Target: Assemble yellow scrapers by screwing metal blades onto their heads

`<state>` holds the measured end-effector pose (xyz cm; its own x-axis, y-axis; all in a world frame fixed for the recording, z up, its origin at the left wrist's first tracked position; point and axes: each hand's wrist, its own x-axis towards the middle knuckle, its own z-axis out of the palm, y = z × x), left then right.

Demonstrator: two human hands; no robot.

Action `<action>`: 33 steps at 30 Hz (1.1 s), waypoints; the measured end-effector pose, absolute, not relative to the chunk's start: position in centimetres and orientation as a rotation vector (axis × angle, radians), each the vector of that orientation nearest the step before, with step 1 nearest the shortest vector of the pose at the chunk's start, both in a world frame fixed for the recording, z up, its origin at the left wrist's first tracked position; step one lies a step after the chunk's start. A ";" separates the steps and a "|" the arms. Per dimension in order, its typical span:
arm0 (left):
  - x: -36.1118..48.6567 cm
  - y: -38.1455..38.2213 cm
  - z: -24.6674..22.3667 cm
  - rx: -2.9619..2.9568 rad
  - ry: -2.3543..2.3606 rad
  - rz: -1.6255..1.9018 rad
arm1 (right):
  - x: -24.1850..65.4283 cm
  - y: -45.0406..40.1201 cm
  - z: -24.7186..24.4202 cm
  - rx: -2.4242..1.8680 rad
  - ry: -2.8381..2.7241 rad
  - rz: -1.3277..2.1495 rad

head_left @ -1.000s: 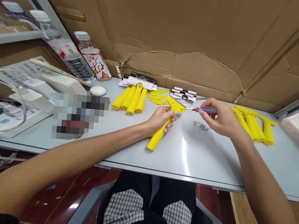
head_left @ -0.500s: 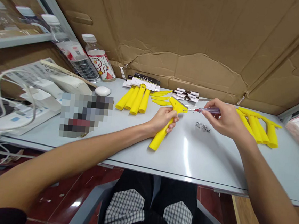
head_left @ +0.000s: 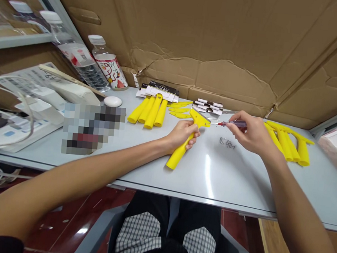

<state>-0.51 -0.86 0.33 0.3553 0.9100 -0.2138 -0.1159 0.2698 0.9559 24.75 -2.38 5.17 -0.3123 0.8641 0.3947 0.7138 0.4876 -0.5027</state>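
My left hand [head_left: 182,136] is closed around the handle of a yellow scraper [head_left: 178,153], just under its wide head. In my right hand [head_left: 249,131] is a screwdriver [head_left: 237,125] with a dark translucent handle, lying nearly level. Its tip reaches the right end of the scraper's head; whether it sits in a screw is too small to tell. A small heap of screws [head_left: 228,142] lies on the table below the screwdriver. Thin yellow strips [head_left: 180,110] rest behind my left hand.
Carded yellow scrapers [head_left: 152,111] lie behind on the left, near folded white packets [head_left: 208,106]. More yellow handles [head_left: 292,147] lie at the right. Bottles [head_left: 107,64], a white mouse [head_left: 113,101] and white cables [head_left: 28,130] occupy the table's left side.
The whole view has shifted slightly. Both hands keep their holds on the scraper and the screwdriver, and the screwdriver tip stays at the scraper's head.
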 end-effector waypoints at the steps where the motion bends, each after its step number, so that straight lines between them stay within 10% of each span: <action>1: -0.5 -0.9 0.3 1.058 0.951 0.851 | 24.8 -2.3 5.1 -1.297 -2.109 0.307; 33: -0.3 -1.0 0.5 1.030 0.949 0.877 | 25.0 -2.4 5.0 -1.281 -2.156 0.233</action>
<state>-0.29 -1.01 0.52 0.3387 0.9161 -0.2146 -0.1416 0.2751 0.9509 25.00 -2.38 4.96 -0.3436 0.8428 0.4142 0.7351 0.5159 -0.4399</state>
